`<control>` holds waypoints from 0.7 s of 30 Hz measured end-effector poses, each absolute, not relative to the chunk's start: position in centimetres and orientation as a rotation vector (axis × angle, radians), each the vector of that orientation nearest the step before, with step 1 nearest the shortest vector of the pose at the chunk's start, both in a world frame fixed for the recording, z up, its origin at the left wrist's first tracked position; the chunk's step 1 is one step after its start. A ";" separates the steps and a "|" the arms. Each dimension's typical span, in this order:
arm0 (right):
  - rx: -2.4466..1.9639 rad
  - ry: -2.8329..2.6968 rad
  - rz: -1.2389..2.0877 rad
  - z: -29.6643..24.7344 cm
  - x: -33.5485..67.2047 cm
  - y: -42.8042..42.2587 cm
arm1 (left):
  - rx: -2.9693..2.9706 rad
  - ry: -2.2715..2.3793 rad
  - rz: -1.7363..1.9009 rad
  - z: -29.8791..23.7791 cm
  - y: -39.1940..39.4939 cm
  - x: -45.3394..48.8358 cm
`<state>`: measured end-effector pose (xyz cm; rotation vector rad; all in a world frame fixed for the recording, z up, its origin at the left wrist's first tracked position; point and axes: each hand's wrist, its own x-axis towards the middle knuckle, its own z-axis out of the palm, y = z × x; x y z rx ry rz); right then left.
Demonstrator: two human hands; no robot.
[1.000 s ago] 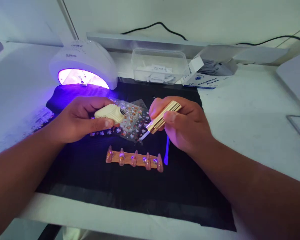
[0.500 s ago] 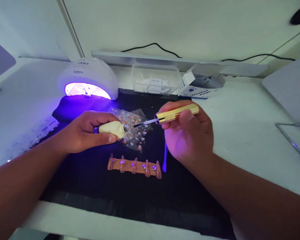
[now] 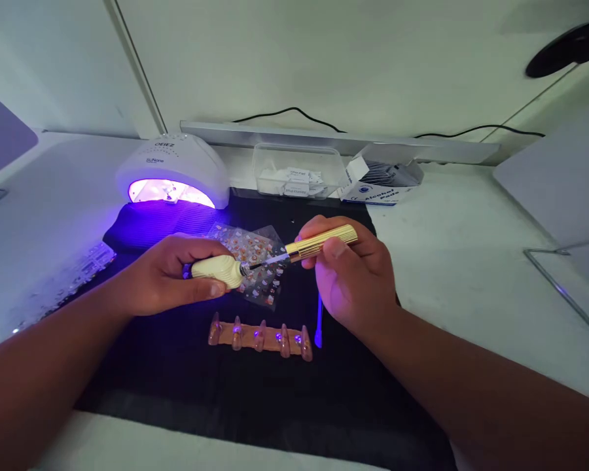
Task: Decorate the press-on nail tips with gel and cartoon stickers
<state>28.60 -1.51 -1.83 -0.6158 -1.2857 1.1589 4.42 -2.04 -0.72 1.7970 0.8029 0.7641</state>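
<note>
The left hand grasps a cream ribbed bottle between thumb and fingers, tipping it on its side so that its open neck points towards the right hand. That hand pinches a gold fluted cap from which a brush reaches left to the bottle's mouth; its dark tip seems to be at or just inside the opening, though it is too small to be sure. Beneath and behind the bottle, overlapping clear sticker sheets lie on a black cloth. Nearer the person, five pointed nail tips stand in a row along an orange-brown strip, with a slim blue-lit stick just beside its right end. Behind the left hand a white lamp glows violet over a ridged dark pad. Further back, a clear plastic tub holds small white packets, and next to it sits an opened box of alcohol pads, packed with sachets. Clear pieces lie beyond the left forearm.
</note>
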 end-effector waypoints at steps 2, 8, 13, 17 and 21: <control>-0.646 -1.355 1.155 -1.9 28.7 -1.6 | 1.804 0.816 0.757 -0.6 -2.1 4.5; -0.770 -1.802 1.034 -1.3 28.8 -2.1 | 1.887 0.800 0.718 -0.5 -2.4 4.9; -0.760 -1.659 1.107 -1.4 28.5 -2.0 | 1.898 0.806 0.735 -0.3 -2.5 4.9; -0.608 -1.304 1.183 -1.8 28.3 -1.4 | 1.858 0.819 0.742 -0.4 -2.4 4.6; -0.595 -1.183 1.188 -1.8 28.5 -0.7 | 1.836 0.835 0.736 -0.4 -2.1 4.4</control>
